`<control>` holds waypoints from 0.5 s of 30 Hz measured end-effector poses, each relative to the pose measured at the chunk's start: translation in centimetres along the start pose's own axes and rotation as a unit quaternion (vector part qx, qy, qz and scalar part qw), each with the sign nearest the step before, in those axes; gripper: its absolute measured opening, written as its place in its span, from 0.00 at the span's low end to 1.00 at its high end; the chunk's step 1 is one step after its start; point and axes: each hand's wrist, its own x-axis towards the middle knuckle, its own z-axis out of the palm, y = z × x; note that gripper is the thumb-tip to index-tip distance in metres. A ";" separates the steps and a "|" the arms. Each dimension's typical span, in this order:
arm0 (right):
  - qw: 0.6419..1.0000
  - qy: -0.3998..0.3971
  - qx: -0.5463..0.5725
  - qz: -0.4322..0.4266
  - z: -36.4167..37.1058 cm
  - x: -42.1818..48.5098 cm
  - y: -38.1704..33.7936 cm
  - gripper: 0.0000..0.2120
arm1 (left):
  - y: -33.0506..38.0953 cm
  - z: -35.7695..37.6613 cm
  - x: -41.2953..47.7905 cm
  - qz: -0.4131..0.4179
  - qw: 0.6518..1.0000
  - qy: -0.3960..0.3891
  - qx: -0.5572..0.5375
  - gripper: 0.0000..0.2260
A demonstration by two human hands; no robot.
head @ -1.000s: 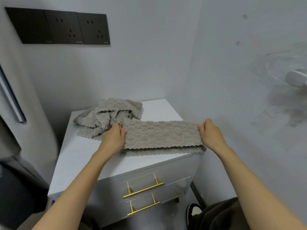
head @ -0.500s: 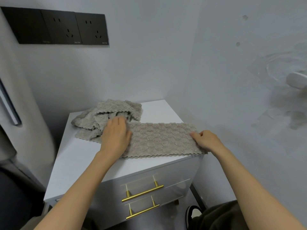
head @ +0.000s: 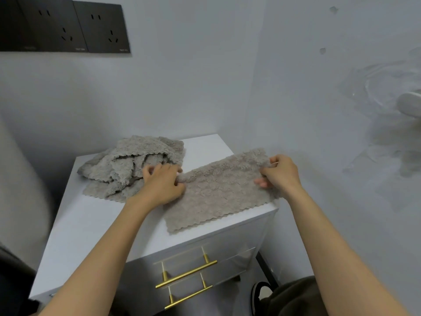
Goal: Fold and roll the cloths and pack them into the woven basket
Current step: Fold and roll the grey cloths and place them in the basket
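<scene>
1. A row of black socket panels (head: pixel 66 26) is fixed high on the wall at the far left
2. A loose heap of grey cloths (head: pixel 123 165) lies crumpled on the back left part of the white cabinet (head: pixel 91 224), its lowest scalloped edge spread flat on the top
3. The left hand (head: pixel 161 185) rests knuckles up just right of the heap, touching it; its fingers are curled in and pinch the left end of the folded cloth (head: pixel 218 195), bunching the fabric a little there
4. The folded cloth is a long grey strip stretched across the right half of the cabinet's top, between the two hands; its scalloped near edge runs close to the front edge, and its right end reaches the cabinet's right side, next to the wall
5. The right hand (head: pixel 281 174) grips the strip's right end, thumb on top and fingers curled under, and the far corner there stands slightly raised off the top
6. Below the strip, on the cabinet's front, two gold bar handles (head: pixel 186 273) sit one above the other
7. At the lower right, near the floor, a dark shoe with a white sole (head: pixel 258 297) shows beside a dark trouser leg
</scene>
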 end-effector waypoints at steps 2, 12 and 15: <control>0.998 0.006 0.063 0.002 0.6 0.8 -0.5 0.05 | 0.1 -0.6 -0.4 -0.007 0.999 -0.034 -0.002 0.09; 0.974 -0.022 0.023 -0.223 6.3 2.2 -3.9 0.06 | 2.7 -2.0 -3.3 -0.098 0.834 -0.246 -0.484 0.17; 0.961 -0.091 0.042 -0.258 7.7 1.9 -4.5 0.11 | 3.2 -1.7 -3.8 -0.127 0.776 -0.333 -0.521 0.22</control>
